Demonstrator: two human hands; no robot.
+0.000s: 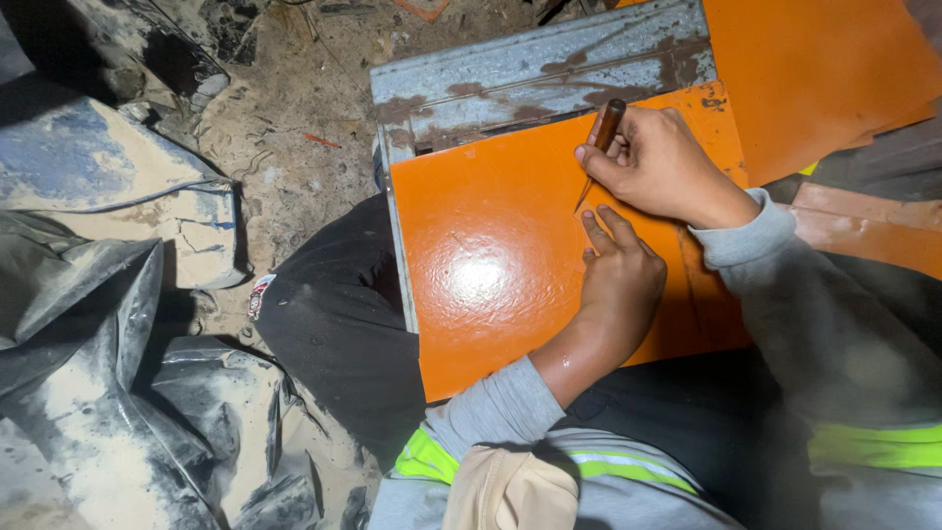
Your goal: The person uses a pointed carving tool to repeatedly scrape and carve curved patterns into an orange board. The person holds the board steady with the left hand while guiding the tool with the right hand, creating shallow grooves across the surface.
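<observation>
A glossy orange tile lies across my lap, resting on a grey metal channel. My right hand grips a brown-handled scribing tool, its thin point touching the tile face near the middle. My left hand lies flat on the tile just below the tool point, fingers together and pointing toward it. A faint scored line runs across the tile by the tip.
More orange tiles are stacked at the upper right. Dusty grey plastic sacks and a dirty bag fill the left side. Bare dirt ground with debris lies beyond my dark-trousered knee.
</observation>
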